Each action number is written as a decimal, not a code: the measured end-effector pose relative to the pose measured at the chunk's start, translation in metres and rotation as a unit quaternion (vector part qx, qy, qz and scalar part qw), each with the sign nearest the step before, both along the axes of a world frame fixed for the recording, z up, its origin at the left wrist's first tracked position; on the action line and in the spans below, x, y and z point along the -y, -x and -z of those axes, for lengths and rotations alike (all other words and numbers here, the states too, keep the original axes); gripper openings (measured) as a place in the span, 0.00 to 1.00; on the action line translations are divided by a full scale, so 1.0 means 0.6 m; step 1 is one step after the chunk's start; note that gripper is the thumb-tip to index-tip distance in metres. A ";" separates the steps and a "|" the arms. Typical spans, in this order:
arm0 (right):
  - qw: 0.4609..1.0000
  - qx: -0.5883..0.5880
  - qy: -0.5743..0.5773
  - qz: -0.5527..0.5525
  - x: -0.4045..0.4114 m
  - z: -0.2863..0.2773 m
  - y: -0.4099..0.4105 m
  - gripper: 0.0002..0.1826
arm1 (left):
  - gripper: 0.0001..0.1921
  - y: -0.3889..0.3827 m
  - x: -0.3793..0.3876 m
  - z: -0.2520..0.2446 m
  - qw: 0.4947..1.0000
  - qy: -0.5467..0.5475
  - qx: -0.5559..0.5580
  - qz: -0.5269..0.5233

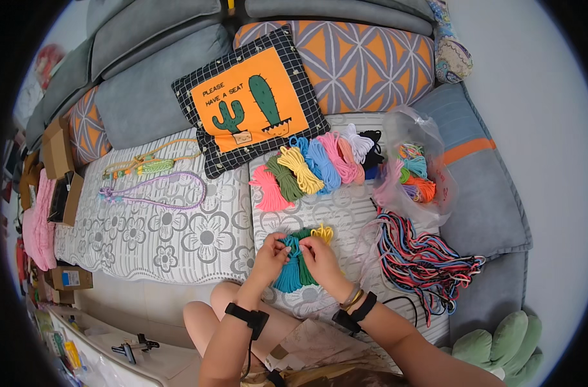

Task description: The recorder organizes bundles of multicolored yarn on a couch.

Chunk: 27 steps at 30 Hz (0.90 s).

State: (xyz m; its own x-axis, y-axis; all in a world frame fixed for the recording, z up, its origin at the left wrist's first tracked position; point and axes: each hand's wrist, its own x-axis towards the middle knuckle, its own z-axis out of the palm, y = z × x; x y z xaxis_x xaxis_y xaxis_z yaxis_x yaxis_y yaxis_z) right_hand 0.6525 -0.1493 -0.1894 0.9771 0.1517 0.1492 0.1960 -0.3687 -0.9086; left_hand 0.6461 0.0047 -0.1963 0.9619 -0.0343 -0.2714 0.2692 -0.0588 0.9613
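A teal cord bundle (pixel 289 279) lies in front of me on the sofa seat, gathered near its top. My left hand (pixel 270 256) pinches the upper left of this bundle between thumb and fingers. From the other side, my right hand (pixel 321 263) also grips cord at the bundle's top, its fingertips close to the left ones. Between and partly under my hands sits a dark green cord bundle (pixel 305 272). Loops of a yellow cord bundle (pixel 325 232) show just beyond my right hand. The exact strands in my fingers are too small to tell.
Beyond my hands runs a row of cord bundles, among them coral pink (pixel 270 189), pale yellow (pixel 301 169) and white (pixel 356 144). A plastic bag (pixel 422 193) of cords and a tangled cord heap (pixel 419 263) lie right. Left is a lilac braided loop (pixel 177 205); behind, a cactus cushion (pixel 255 106).
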 end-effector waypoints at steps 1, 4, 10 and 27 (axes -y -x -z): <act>1.000 -0.016 -0.016 0.004 0.000 0.000 0.000 0.05 | 0.12 -0.002 0.001 -0.001 0.999 0.033 -0.015 -0.014; 0.999 -0.036 -0.016 0.010 0.000 -0.002 0.001 0.05 | 0.13 -0.004 -0.004 0.011 0.998 0.066 -0.020 0.005; 1.000 -0.002 0.018 0.007 -0.002 -0.005 0.001 0.06 | 0.12 -0.004 -0.008 0.024 0.997 0.075 -0.029 -0.001; 0.998 -0.017 0.050 0.022 -0.010 -0.015 -0.003 0.08 | 0.08 -0.002 -0.010 0.012 0.998 0.051 -0.041 -0.001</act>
State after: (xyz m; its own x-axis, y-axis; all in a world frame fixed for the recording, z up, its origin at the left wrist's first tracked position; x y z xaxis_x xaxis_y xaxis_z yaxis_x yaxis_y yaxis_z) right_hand 0.6544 -0.1430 -0.1802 0.9874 0.1212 0.1020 0.1473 -0.4660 -0.8724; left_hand 0.6473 0.0104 -0.2036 0.9366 -0.0638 -0.3445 0.3472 0.0389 0.9370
